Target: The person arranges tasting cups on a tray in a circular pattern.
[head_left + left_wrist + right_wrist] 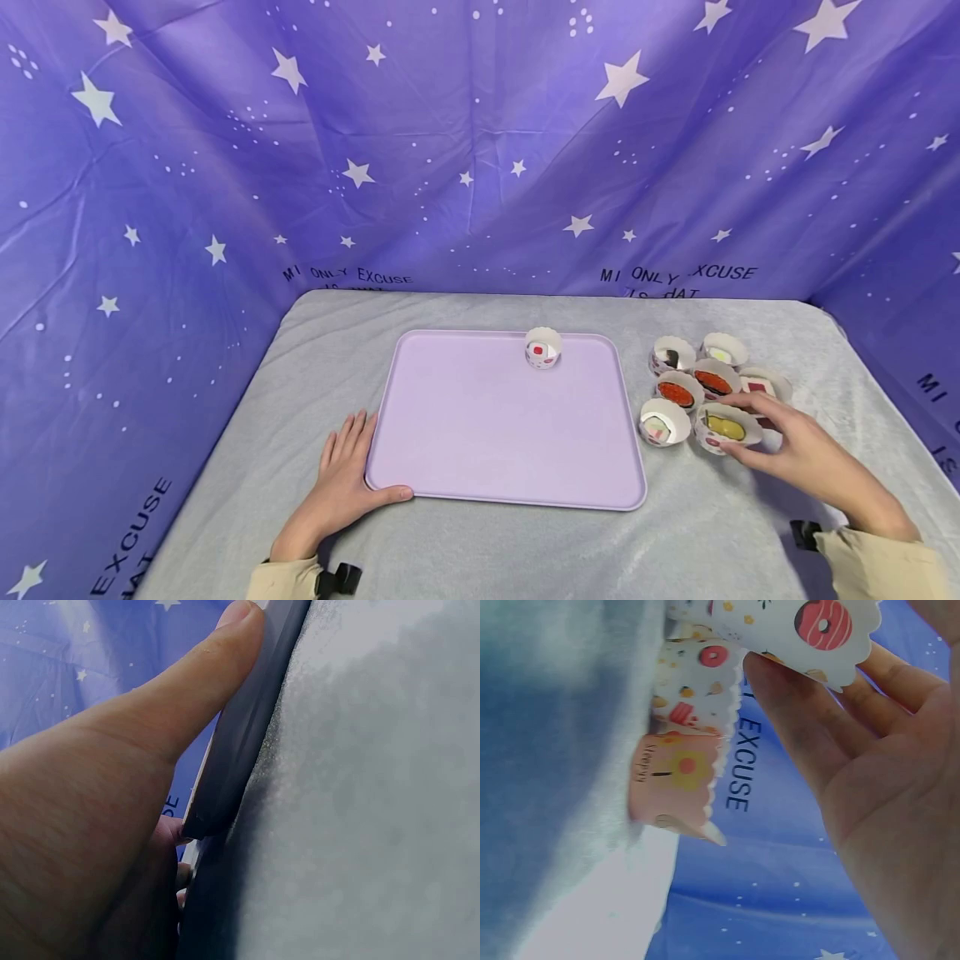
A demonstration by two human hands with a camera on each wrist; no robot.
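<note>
My right hand [813, 454] pinches the rim of a paper baking cup [708, 439] between thumb and fingers. In the cup lies a yellow sushi-like piece [725, 427]. The right wrist view shows the held cup's donut-printed wall [787, 626], raised higher than the cups behind it. At the lavender tray's [495, 433] near left corner rests my left hand [337, 483], fingers straight along the left side. Its thumb [217, 660] lies on the front rim. One cup with a white and red piece [542, 350] stands on the tray near the back edge.
Several more cups stand clustered right of the tray, holding orange-red roe pieces [677, 394], a pink and green piece [657, 429] and a dark-wrapped one [670, 358]. A grey cloth [465, 550] covers the table. A purple starry curtain [450, 125] hangs behind and at both sides.
</note>
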